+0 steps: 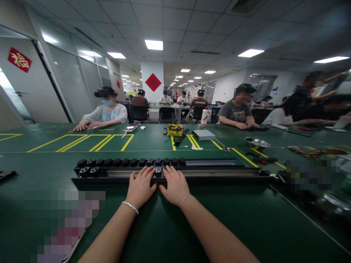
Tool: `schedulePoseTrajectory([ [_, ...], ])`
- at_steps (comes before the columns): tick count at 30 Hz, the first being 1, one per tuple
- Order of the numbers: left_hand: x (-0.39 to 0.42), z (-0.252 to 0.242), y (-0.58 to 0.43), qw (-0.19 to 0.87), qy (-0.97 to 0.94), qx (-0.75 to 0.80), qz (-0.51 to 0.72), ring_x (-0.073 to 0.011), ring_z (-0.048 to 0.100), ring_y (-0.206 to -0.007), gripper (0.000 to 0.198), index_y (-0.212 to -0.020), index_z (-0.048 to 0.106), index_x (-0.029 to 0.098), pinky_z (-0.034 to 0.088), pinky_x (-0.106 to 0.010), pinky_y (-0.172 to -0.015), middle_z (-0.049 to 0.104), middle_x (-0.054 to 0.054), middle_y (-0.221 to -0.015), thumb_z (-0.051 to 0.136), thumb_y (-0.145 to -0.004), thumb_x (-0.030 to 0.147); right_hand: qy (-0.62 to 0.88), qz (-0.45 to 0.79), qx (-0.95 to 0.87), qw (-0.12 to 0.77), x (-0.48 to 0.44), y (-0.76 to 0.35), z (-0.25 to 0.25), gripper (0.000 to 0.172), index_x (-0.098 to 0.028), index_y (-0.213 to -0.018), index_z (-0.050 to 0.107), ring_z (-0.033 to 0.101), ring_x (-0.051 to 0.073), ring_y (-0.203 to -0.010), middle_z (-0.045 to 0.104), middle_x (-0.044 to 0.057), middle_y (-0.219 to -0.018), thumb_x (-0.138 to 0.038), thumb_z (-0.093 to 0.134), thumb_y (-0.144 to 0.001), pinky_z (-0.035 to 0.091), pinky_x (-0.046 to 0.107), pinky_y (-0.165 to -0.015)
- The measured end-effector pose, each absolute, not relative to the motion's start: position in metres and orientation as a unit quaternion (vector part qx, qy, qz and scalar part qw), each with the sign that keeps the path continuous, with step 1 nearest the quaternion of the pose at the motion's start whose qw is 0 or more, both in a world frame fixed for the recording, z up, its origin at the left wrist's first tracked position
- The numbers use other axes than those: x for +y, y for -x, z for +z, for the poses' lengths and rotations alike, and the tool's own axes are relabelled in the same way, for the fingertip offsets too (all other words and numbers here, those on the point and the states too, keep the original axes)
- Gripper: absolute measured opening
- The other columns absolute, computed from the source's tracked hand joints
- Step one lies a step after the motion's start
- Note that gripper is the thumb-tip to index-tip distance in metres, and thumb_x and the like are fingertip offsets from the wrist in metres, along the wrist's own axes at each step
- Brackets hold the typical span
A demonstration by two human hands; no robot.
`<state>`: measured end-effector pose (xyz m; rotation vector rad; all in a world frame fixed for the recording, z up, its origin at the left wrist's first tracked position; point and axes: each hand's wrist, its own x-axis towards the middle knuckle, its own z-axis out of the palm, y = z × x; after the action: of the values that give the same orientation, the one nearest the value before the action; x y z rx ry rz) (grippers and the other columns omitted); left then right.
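A long black rail (219, 174) lies across the green table (170, 226) in front of me. Along its far channel sits a row of several small black clips (123, 162), with two more at the near left end (89, 171). My left hand (140, 188) and my right hand (175, 186) rest side by side on the rail's near edge, fingers stretched forward over it. Between the fingertips of both hands sits one black clip (157, 171), touched from both sides. Each wrist wears a thin bracelet.
Yellow lines (109, 140) mark the table. Further back lie a yellow-and-black device (175, 129), a white box (203, 134), a phone (131, 127) and a metal bowl (257, 142). Several people sit along the far side and at right. Black parts lie at the far right.
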<state>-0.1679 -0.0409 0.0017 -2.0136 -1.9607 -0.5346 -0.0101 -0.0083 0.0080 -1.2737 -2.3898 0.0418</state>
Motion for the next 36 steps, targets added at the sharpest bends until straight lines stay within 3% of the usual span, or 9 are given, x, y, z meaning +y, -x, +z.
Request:
schedulePoseTrajectory([
  [4,-0.042,0.003,0.166,0.139,0.692,-0.682,-0.19,-0.0236,0.036,-0.127,0.05,-0.124,0.046,0.027,0.018,-0.052,-0.105,0.046,-0.004,-0.136,0.046,-0.075,0.032,0.414,-0.009,-0.89,0.189,-0.002,-0.008,0.011,0.053,-0.023,-0.132,0.041,0.029,0.019,-0.129,0.037,0.003,-0.141,-0.036,0.047,-0.081,0.009,0.04,-0.108],
  [14,-0.042,0.003,0.157,0.128,0.658,-0.713,-0.205,-0.0258,0.038,-0.125,0.048,-0.122,0.048,0.026,0.01,-0.06,-0.104,0.047,-0.003,-0.135,0.046,-0.076,0.041,0.468,-0.044,-0.848,0.245,-0.006,-0.011,-0.005,0.052,-0.019,-0.125,0.048,0.026,0.026,-0.13,0.037,0.007,-0.14,-0.039,0.051,-0.078,0.017,0.041,-0.106],
  [36,-0.043,-0.002,0.16,0.137,0.666,-0.708,-0.192,-0.0251,0.034,-0.127,0.052,-0.127,0.044,0.026,0.003,-0.06,-0.106,0.044,-0.003,-0.137,0.046,-0.077,0.04,0.448,-0.03,-0.855,0.26,-0.006,-0.015,-0.004,0.046,-0.022,-0.121,0.051,0.027,0.025,-0.129,0.039,0.006,-0.139,-0.037,0.052,-0.077,0.017,0.039,-0.105],
])
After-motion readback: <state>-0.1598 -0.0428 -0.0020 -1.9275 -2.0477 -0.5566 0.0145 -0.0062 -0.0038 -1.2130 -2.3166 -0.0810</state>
